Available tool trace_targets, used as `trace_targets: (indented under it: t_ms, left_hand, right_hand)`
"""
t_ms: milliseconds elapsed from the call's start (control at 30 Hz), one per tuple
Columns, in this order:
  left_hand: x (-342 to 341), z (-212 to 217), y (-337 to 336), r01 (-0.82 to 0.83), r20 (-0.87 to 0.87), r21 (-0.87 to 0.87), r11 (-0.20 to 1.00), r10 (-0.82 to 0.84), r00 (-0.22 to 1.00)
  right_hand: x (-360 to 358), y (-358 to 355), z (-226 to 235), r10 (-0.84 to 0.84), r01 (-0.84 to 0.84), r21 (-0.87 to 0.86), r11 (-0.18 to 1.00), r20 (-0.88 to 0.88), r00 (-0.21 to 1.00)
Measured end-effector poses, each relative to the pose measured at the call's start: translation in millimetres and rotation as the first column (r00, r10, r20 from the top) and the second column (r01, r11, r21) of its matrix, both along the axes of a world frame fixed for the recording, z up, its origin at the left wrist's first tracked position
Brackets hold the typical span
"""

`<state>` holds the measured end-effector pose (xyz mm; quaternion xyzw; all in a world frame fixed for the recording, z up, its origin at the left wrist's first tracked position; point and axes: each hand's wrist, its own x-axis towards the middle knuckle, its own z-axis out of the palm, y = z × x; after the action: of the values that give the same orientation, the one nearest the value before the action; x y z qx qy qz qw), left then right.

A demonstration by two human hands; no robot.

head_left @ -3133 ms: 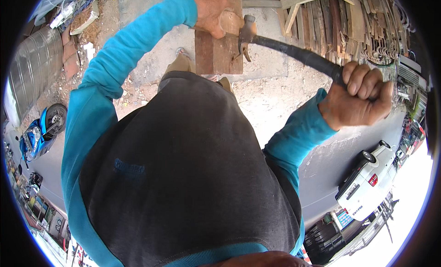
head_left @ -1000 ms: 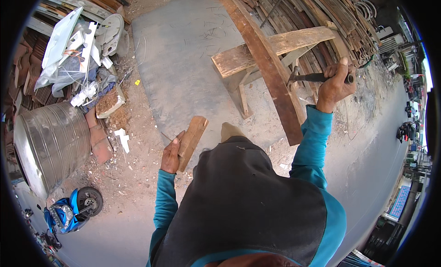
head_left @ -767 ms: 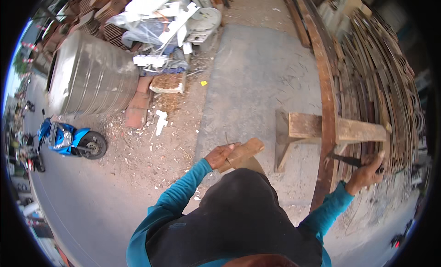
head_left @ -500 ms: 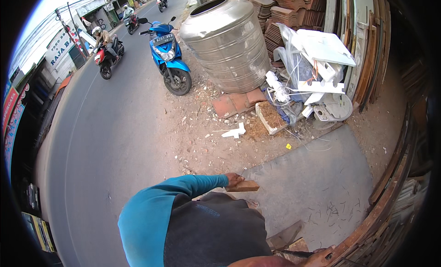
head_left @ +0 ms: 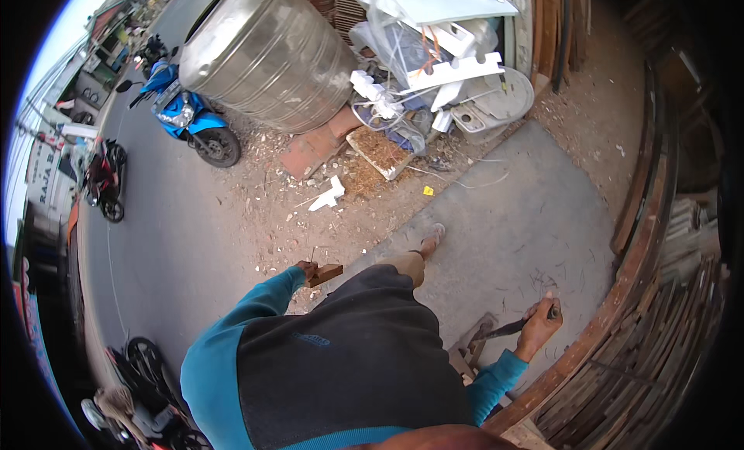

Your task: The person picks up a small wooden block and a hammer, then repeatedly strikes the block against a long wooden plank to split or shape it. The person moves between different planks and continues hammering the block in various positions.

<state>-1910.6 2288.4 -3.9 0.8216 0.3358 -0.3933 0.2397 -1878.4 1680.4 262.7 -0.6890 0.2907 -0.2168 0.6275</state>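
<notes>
wood block (head_left: 328,274), short, brown, angular, in the left hand (head_left: 308,272)

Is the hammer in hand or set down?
In hand: the right hand is closed around the dark handle of the hammer, which shows on both sides.

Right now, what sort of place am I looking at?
Likely an open-air roadside yard, perhaps for used building materials. Long wooden planks are piled at the right, a ribbed metal tank sits near the top, and an asphalt road with motorbikes runs along the left.
</notes>
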Motion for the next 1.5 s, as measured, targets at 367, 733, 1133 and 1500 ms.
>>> trace_targets:
  t_ms: [367, 733, 1133, 1500]
  left_hand:
    - [361, -84, -317, 0.787, 0.276, -0.056, 0.614, -0.748, 0.603]
    - [442, 5, -753, 0.862, -0.051, -0.421, 0.281, -0.957, 0.287]
    - [507, 72, -882, 0.255, -0.093, -0.845, 0.47, -0.599, 0.796]
    - [612, 152, -1021, -0.25, -0.356, -0.935, 0.254, -0.68, 0.641]
  right_hand:
    - [34, -111, -15, -0.354, 0.314, -0.18, 0.932, -0.279, 0.893]
    - [67, -251, -41, -0.509, 0.497, -0.111, 0.861, -0.233, 0.829]
    - [155, -409, 10, -0.567, 0.526, -0.251, 0.812, -0.129, 0.814]
    - [391, -525, 7, -0.208, 0.189, -0.191, 0.963, -0.087, 0.974]
